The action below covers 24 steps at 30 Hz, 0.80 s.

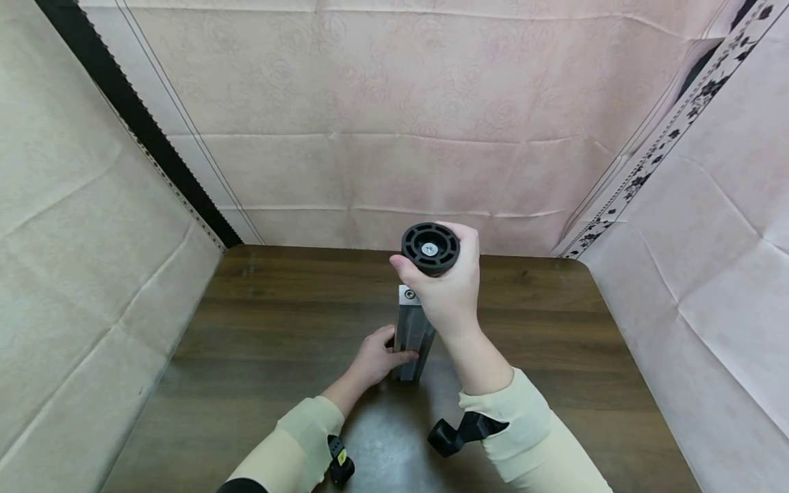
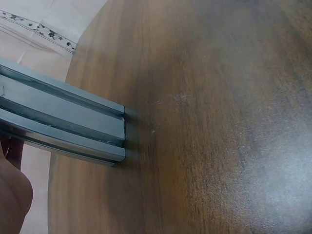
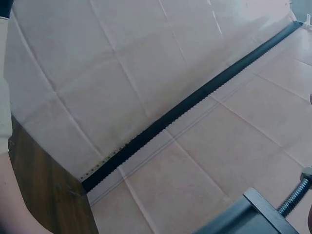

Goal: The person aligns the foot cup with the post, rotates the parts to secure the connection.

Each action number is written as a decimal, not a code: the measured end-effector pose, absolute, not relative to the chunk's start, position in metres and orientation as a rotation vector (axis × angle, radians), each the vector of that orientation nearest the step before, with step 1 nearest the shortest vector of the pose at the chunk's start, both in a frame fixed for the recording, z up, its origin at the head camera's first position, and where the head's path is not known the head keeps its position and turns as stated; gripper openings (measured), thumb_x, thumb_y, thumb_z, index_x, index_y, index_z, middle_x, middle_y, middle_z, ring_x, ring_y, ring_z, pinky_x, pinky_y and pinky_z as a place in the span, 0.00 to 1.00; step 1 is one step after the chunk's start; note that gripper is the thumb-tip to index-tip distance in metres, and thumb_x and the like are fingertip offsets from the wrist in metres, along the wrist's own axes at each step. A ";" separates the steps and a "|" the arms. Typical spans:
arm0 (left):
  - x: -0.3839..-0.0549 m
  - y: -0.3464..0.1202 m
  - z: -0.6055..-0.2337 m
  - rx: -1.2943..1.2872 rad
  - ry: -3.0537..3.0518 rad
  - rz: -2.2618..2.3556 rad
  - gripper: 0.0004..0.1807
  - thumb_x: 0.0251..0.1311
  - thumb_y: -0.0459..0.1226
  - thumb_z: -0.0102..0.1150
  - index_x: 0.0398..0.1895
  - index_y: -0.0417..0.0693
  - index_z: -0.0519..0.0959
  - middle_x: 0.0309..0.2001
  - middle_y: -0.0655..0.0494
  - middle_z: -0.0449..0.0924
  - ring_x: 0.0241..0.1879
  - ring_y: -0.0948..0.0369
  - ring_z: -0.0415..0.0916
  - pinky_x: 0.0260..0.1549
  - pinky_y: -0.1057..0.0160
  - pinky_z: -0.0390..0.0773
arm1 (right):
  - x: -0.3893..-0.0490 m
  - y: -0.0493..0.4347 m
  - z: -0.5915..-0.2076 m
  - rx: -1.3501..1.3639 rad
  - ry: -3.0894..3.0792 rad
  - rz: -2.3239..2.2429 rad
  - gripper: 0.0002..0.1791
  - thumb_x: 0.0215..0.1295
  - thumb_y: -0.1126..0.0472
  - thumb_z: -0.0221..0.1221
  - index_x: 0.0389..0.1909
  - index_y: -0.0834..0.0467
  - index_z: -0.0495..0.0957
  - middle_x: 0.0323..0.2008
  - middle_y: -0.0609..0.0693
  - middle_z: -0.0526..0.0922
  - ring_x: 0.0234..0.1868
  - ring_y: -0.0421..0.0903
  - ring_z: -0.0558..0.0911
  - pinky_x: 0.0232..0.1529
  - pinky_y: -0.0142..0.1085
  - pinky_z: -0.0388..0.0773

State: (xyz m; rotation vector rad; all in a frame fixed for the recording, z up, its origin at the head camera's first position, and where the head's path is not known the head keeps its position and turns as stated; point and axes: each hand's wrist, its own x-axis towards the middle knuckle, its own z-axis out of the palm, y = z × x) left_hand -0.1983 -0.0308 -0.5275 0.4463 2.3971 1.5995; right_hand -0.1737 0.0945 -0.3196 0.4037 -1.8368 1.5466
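Observation:
A grey aluminium profile (image 1: 411, 335) stands upright on the table, its lower end on the wood in the left wrist view. My left hand (image 1: 373, 356) grips it low down, thumb across the near face. Above its top, my right hand (image 1: 457, 291) holds a black round levelling foot (image 1: 430, 249) by the rim, slotted underside and central screw facing up. In the right wrist view, a threaded stud (image 3: 294, 197) with a nut (image 3: 306, 173) meets the end plate (image 3: 265, 212) of the profile. Most of the right fingers are hidden behind the foot.
The brown wooden table (image 1: 277, 329) has rounded far corners. Pale cloth walls (image 1: 394, 137) enclose it at the back and both sides, with a black strip (image 1: 154, 137) along the left corner. Both forearms wear dark wrist mounts.

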 end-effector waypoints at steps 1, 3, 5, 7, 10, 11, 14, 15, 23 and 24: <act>-0.198 -0.031 -0.528 0.448 2.399 1.596 0.22 0.49 0.52 0.68 0.48 0.58 0.79 0.47 0.61 0.76 0.50 0.58 0.72 0.48 0.53 0.73 | -0.173 0.093 -0.320 0.378 -1.834 1.503 0.37 0.45 0.50 0.72 0.50 0.64 0.65 0.46 0.48 0.73 0.49 0.45 0.71 0.48 0.39 0.67; -0.198 -0.031 -0.528 0.453 2.401 1.592 0.21 0.49 0.52 0.67 0.47 0.59 0.79 0.47 0.62 0.76 0.50 0.59 0.72 0.49 0.53 0.73 | -0.173 0.090 -0.320 0.329 -1.827 1.440 0.38 0.45 0.44 0.71 0.49 0.63 0.66 0.47 0.48 0.72 0.51 0.45 0.68 0.49 0.40 0.65; -0.198 -0.031 -0.528 0.454 2.407 1.585 0.21 0.49 0.52 0.67 0.46 0.59 0.79 0.46 0.62 0.76 0.50 0.59 0.72 0.48 0.53 0.73 | -0.173 0.087 -0.321 0.297 -1.814 1.403 0.40 0.44 0.39 0.69 0.49 0.63 0.66 0.46 0.48 0.71 0.51 0.45 0.66 0.49 0.40 0.64; -0.198 -0.031 -0.528 0.454 2.410 1.585 0.20 0.49 0.51 0.68 0.46 0.59 0.79 0.46 0.62 0.76 0.50 0.59 0.72 0.48 0.53 0.73 | -0.173 0.086 -0.322 0.282 -1.801 1.388 0.41 0.44 0.37 0.68 0.48 0.63 0.66 0.46 0.49 0.71 0.51 0.46 0.66 0.49 0.41 0.64; -0.198 -0.031 -0.529 0.449 2.419 1.581 0.19 0.49 0.50 0.68 0.45 0.59 0.79 0.46 0.62 0.76 0.50 0.59 0.72 0.48 0.53 0.73 | -0.173 0.084 -0.322 0.263 -1.785 1.377 0.41 0.44 0.37 0.68 0.48 0.63 0.66 0.46 0.50 0.72 0.51 0.46 0.66 0.49 0.40 0.63; -0.198 -0.031 -0.528 0.445 2.419 1.581 0.20 0.49 0.50 0.68 0.45 0.59 0.79 0.46 0.62 0.76 0.50 0.59 0.72 0.48 0.53 0.73 | -0.173 0.083 -0.322 0.257 -1.784 1.372 0.41 0.44 0.38 0.68 0.48 0.63 0.66 0.46 0.50 0.71 0.51 0.46 0.66 0.49 0.40 0.64; -0.199 -0.031 -0.529 0.428 2.417 1.576 0.20 0.49 0.50 0.68 0.46 0.59 0.79 0.46 0.62 0.76 0.50 0.58 0.71 0.49 0.52 0.73 | -0.172 0.081 -0.321 0.235 -1.791 1.359 0.39 0.44 0.42 0.70 0.49 0.63 0.65 0.46 0.49 0.71 0.51 0.45 0.66 0.48 0.39 0.64; -0.199 -0.030 -0.528 0.421 2.414 1.576 0.20 0.49 0.50 0.68 0.46 0.59 0.79 0.46 0.62 0.76 0.50 0.58 0.71 0.49 0.52 0.73 | -0.172 0.080 -0.321 0.227 -1.796 1.357 0.39 0.44 0.43 0.70 0.49 0.63 0.65 0.47 0.49 0.71 0.51 0.45 0.66 0.48 0.39 0.64; -0.199 -0.030 -0.529 0.410 2.400 1.585 0.20 0.49 0.50 0.68 0.46 0.59 0.79 0.46 0.62 0.76 0.49 0.58 0.72 0.48 0.52 0.73 | -0.164 0.081 -0.320 0.188 -1.870 1.418 0.51 0.43 0.31 0.65 0.59 0.62 0.60 0.54 0.50 0.65 0.55 0.44 0.63 0.52 0.41 0.63; -0.199 -0.030 -0.529 0.409 2.402 1.582 0.20 0.49 0.50 0.68 0.46 0.59 0.79 0.46 0.62 0.76 0.49 0.59 0.72 0.48 0.52 0.73 | -0.163 0.082 -0.320 0.193 -1.882 1.427 0.53 0.42 0.30 0.64 0.60 0.62 0.58 0.55 0.51 0.65 0.56 0.44 0.63 0.53 0.41 0.62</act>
